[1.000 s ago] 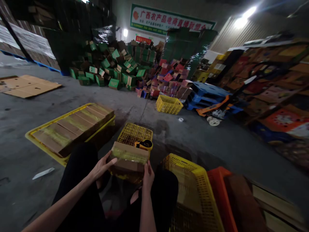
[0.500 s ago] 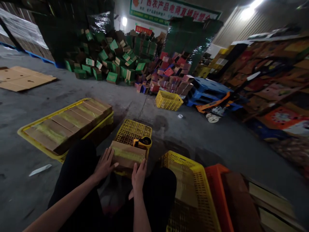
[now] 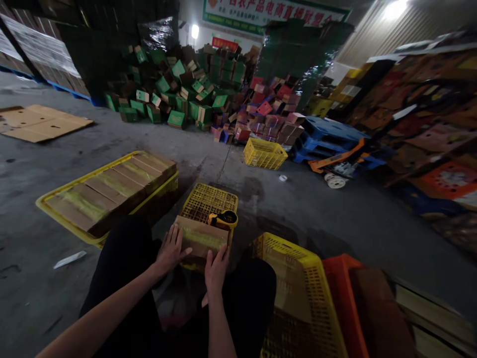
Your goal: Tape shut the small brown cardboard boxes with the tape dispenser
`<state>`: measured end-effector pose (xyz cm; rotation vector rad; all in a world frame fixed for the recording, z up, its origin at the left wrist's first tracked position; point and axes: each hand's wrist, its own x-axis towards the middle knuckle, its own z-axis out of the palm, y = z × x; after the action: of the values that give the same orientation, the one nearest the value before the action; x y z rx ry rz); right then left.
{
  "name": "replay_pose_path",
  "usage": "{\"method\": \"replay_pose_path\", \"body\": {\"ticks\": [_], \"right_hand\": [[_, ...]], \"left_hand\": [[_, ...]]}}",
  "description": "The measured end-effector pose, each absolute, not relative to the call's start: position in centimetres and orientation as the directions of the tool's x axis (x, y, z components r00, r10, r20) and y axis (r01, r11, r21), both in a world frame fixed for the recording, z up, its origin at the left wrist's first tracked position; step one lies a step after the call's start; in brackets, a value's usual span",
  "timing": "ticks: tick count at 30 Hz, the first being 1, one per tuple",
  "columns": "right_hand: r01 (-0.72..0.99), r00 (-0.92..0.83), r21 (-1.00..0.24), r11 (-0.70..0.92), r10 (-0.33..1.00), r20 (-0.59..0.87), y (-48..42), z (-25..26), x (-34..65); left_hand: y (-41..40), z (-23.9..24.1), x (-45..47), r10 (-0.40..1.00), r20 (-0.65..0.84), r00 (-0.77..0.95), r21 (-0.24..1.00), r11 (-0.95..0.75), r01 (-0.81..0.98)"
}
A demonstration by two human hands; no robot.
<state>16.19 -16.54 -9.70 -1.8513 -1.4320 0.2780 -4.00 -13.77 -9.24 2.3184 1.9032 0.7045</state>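
Observation:
A small brown cardboard box (image 3: 201,236) with a strip of yellowish tape along its top rests on an upturned yellow crate (image 3: 210,201) in front of my knees. My left hand (image 3: 170,251) lies against the box's left end, fingers stretched out and spread. My right hand (image 3: 215,268) presses flat on the box's near right side, fingers extended. A yellow and black tape dispenser (image 3: 222,219) sits on the crate just behind the box, touching neither hand.
A yellow tray (image 3: 55,219) holding several taped boxes lies to the left. A yellow crate (image 3: 294,293) and an orange crate (image 3: 343,298) stand at my right. Farther off are another yellow crate (image 3: 264,153), blue pallets (image 3: 328,132), a pallet jack and heaps of green and red cartons.
The box came down from a tilted, lifted hold onto the upturned crate. Both hands shifted from gripping its ends to lying flat on it.

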Motion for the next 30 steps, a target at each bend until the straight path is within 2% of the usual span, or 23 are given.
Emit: {"method": "replay_pose_path", "body": {"ticks": [11,16,20,26,30], "right_hand": [[0.731,0.352,-0.677,-0.08,0.895,0.274,-16.4,-10.1,16.2],[0.732,0.354,-0.678,-0.07,0.889,0.29,-16.4,-10.3,16.2],[0.738,0.352,-0.669,-0.088,0.896,0.271,-16.3,-10.3,16.2],[0.732,0.353,-0.672,-0.115,0.907,0.229,-16.4,-10.6,16.4],[0.741,0.348,-0.663,-0.104,0.904,0.248,-16.4,-10.8,16.5]], "left_hand": [[-13.3,-9.4,-1.0,0.928,0.35,0.128,0.366,-0.261,0.893],[-13.0,-9.3,0.1,0.949,0.293,0.118,0.367,-0.226,0.903],[-13.1,-8.8,1.1,0.953,0.241,0.182,0.332,-0.258,0.908],[-13.7,-7.8,2.4,0.938,0.271,0.214,0.321,-0.298,0.899],[-14.3,-7.4,2.9,0.915,0.249,0.319,0.271,-0.382,0.884]]}}
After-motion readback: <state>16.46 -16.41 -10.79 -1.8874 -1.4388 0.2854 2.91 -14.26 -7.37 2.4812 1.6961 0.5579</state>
